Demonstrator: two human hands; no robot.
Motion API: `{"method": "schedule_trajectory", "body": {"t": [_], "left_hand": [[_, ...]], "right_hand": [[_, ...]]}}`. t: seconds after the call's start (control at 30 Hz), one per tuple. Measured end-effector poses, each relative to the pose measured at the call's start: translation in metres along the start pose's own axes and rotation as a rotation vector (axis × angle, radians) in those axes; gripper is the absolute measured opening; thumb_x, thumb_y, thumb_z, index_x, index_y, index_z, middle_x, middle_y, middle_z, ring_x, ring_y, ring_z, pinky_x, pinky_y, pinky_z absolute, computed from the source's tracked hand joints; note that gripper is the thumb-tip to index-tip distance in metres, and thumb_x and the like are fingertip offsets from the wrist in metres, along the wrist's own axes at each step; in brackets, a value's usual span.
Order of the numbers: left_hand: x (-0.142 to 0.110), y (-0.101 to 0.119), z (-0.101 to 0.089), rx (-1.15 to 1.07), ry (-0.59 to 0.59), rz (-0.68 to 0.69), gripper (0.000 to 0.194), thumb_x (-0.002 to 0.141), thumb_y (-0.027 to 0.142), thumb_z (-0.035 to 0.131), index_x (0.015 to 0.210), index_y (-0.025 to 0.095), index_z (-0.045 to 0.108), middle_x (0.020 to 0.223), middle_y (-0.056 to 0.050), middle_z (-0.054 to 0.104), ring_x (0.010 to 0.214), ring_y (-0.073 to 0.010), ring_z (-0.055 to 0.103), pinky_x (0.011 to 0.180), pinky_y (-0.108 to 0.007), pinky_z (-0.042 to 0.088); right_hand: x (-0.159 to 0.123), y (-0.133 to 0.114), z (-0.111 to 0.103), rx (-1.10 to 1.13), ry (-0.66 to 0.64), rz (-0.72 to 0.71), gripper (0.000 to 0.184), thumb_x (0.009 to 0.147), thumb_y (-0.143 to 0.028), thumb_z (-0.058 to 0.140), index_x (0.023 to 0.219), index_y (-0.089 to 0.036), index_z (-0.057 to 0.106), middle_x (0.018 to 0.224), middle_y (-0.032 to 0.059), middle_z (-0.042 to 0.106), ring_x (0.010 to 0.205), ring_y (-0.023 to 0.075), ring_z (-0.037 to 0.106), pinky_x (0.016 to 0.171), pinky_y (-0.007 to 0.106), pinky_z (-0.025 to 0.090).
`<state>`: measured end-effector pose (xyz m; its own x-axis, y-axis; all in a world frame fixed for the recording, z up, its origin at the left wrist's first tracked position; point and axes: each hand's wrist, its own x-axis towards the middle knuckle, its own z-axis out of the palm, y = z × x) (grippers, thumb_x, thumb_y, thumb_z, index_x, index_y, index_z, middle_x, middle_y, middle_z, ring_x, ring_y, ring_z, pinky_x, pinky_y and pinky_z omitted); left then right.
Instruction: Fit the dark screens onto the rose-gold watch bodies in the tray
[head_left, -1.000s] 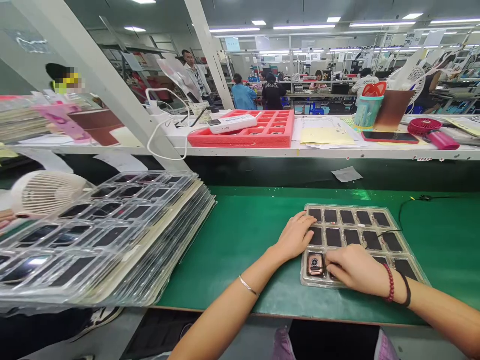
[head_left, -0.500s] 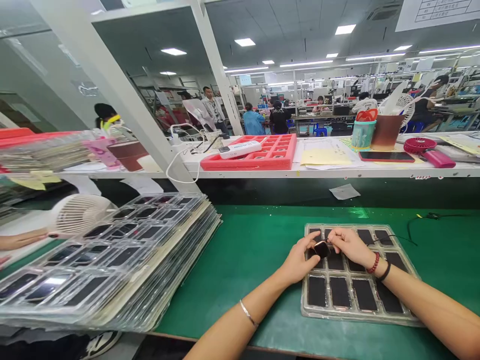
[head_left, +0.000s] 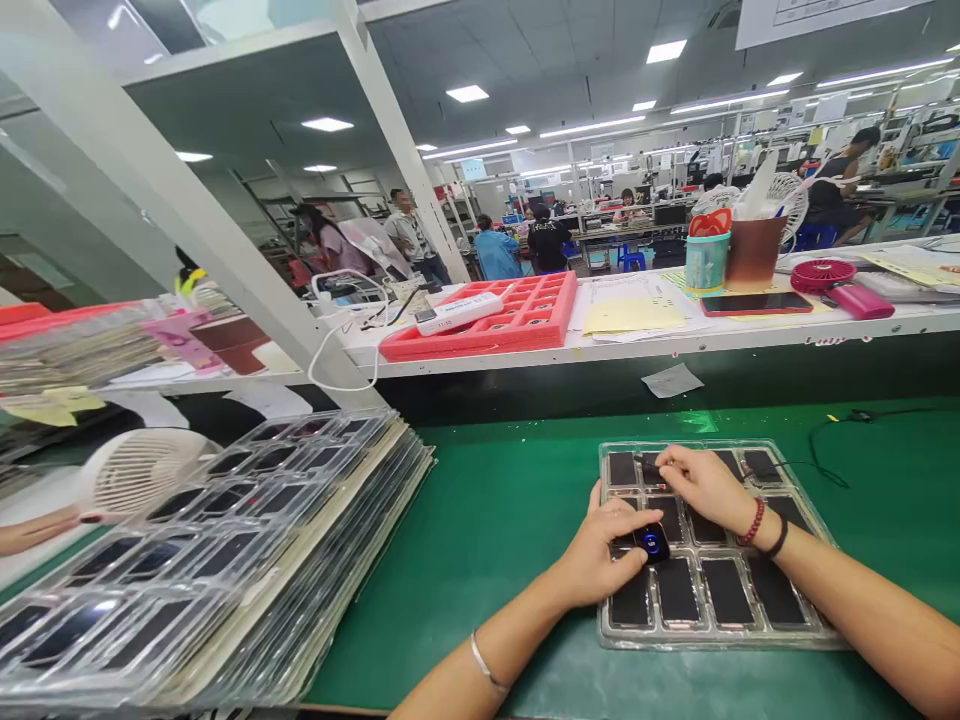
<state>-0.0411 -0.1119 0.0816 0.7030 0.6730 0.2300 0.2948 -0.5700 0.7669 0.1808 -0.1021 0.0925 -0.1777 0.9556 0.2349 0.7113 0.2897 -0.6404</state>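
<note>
My left hand (head_left: 596, 550) is closed with thumb and forefinger on a small strapless smartwatch (head_left: 654, 543); its dark square screen shows a glowing blue ring. Farther back, my right hand (head_left: 703, 485) pinches the black plug (head_left: 646, 466) of a thin cable, apart from the watch. Both hands are over a clear plastic tray (head_left: 679, 634) whose compartments hold several dark flat screens (head_left: 727, 590). Wrist and fingers cover part of the tray. The black cable (head_left: 814, 463) runs off to the right across the green mat.
To the left stands a tall stack of clear trays (head_left: 352, 520) with dark screens, beside a white fan (head_left: 142, 470) and another person's hand (head_left: 37, 530). The shelf (head_left: 480, 366) ahead carries a red foam tray (head_left: 551, 320), papers, a phone (head_left: 757, 304) and a pink fan (head_left: 859, 300).
The watch has come nearer to me, away from the plug, and its dark screen is now lit with a blue ring. My right hand stays near the tray's back. The camera view has tilted.
</note>
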Motion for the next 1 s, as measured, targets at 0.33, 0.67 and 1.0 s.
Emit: {"method": "schedule_trajectory", "body": {"t": [0.33,0.67,1.0], "left_hand": [[-0.006,0.012,0.000,0.148,-0.056,0.102,0.047,0.080,0.023,0.061,0.126,0.030,0.056,0.105,-0.005,0.063,0.107,-0.0211,0.054,0.109,-0.058,-0.016],[-0.005,0.028,0.007,0.141,-0.327,0.091,0.054,0.079,0.029,0.064,0.132,0.028,0.051,0.109,-0.008,0.065,0.112,-0.0248,0.050,0.111,-0.060,-0.003],[-0.009,0.024,0.007,0.135,-0.321,0.122,0.056,0.077,0.029,0.067,0.131,0.028,0.051,0.115,-0.007,0.065,0.121,-0.0264,0.047,0.113,-0.058,0.000]], "right_hand": [[-0.060,0.007,-0.061,-0.063,-0.126,-0.075,0.026,0.085,-0.029,0.052,0.105,-0.021,0.065,0.102,0.0075,0.067,0.093,0.0237,0.061,0.086,0.037,0.047],[-0.136,0.031,-0.035,-0.258,-0.323,-0.092,0.103,0.060,-0.035,0.074,0.149,-0.027,0.023,0.153,0.0089,0.024,0.137,0.0405,0.024,0.112,0.062,0.014],[-0.145,0.049,-0.022,-0.365,-0.161,-0.087,0.101,0.065,-0.048,0.071,0.150,-0.028,0.021,0.151,0.0097,0.030,0.134,0.0403,0.031,0.110,0.055,0.030]]}}
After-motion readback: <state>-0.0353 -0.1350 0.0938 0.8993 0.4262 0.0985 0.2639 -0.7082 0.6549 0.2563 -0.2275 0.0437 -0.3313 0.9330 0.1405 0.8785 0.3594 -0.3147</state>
